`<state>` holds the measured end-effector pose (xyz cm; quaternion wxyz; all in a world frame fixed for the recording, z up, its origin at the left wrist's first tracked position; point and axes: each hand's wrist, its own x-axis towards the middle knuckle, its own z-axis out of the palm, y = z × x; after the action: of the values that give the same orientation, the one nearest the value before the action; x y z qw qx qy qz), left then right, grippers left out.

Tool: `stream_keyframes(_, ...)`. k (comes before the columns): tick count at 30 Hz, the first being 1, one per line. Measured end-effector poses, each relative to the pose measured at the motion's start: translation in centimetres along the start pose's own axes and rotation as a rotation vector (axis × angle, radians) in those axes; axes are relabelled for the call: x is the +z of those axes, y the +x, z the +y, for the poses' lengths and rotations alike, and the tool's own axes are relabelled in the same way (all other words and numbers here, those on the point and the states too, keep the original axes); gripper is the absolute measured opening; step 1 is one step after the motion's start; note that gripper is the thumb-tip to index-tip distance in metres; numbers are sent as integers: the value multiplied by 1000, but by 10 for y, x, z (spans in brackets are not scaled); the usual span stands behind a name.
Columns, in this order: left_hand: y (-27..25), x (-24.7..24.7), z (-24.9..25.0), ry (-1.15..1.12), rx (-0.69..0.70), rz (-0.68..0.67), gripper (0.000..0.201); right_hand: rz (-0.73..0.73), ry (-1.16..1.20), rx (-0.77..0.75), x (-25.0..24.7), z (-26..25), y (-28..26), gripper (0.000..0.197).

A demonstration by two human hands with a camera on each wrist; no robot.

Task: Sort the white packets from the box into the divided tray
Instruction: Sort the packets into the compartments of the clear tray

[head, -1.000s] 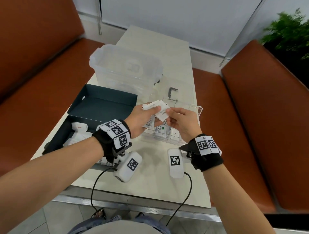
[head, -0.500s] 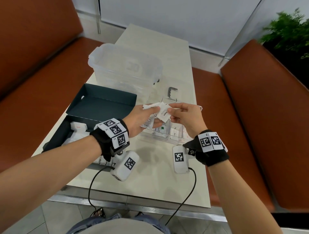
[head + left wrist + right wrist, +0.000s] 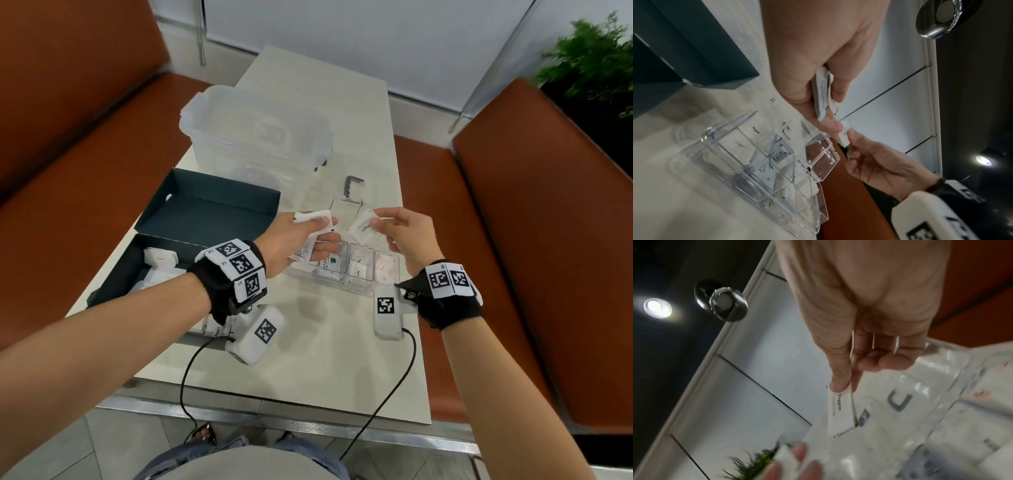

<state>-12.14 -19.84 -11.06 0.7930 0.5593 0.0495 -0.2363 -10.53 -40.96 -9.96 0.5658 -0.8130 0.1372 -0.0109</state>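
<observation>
a person is sitting at a pale table (image 3: 342, 370), both hands raised just above a clear divided tray (image 3: 346, 284). the left hand (image 3: 291, 243) is gripping a small stack of white packets (image 3: 313, 218): the thumb is pressing along the top of the stack and the fingers are curling underneath, so the packets are sticking out past the fingertips toward the right hand. the right hand (image 3: 407, 236) is pinching a single white packet (image 3: 363, 228) by its upper corner between thumb and forefinger, while the other fingers are hanging loosely curled; the packet is dangling below the fingertips, tilted, above the tray's back edge. the two held bundles are sitting near each other but apart. the tray's compartments are holding more packets, some printed, one reading "sugar" in the left wrist view. to the left, an open dark box (image 3: 191, 240) is lying on the table with a few white packets in its lower half. behind it a clear lidded tub (image 3: 257, 133) is standing.
</observation>
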Motion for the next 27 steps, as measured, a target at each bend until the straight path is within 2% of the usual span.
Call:
stream_keyframes(2, 0, -3, 0, 7, 4, 15, 24, 14, -167, -50, -6, 12, 7, 22)
stream_keyframes(5, -1, -4, -1, 17, 7, 22, 23, -105, -420, -44, -3, 28, 11, 21)
stream_keyframes(11, -2, -2, -2, 15, 9, 12, 20, -178, -639, -22, 16, 38, 16, 14)
stream_keyframes(15, -3, -3, -2, 7, 10, 12, 20, -179, -901, 21, 28, 41, 15, 14)
stream_keyframes(20, -3, -5, -2, 13, 9, 13, 22, -143, -1231, -119, 42, 46, 11, 17)
stream_keyframes(23, -4, -5, -2, 13, 6, 14, 22, -150, -1303, -172, 45, 50, 11, 9)
stream_keyframes(27, -4, -6, -2, 18, 13, 9, 24, -174, -1322, -225, 45, 53, 12, 19)
